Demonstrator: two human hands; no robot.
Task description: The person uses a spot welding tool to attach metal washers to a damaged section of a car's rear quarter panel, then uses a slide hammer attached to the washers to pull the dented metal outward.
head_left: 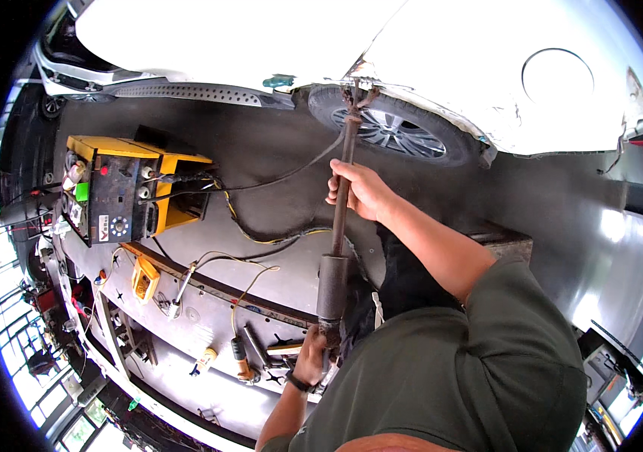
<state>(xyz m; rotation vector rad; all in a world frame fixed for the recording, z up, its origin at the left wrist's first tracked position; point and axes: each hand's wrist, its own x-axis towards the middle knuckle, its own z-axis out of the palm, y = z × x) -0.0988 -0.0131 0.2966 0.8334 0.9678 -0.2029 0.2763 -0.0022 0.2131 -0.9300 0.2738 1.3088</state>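
Note:
A long rusty slide hammer (340,226) runs from the white car (464,53) down toward my body, its tip attached by a clamp (363,96) at the damaged lower edge of the bodywork, above the wheel (397,132). My right hand (355,188) is wrapped round the bare upper shaft. Below the thick cylindrical weight (332,286), my left hand (311,354) grips the lower end of the tool. A black cable (276,178) runs from the shaft's upper part toward the yellow-and-black machine (125,188).
A long bench (171,339) along the left carries a yellow tray (144,279), an orange power tool (242,359), cords and bars. A box (510,245) sits right of my legs. Grey floor (577,196) stretches right; a dark car (35,135) stands at far left.

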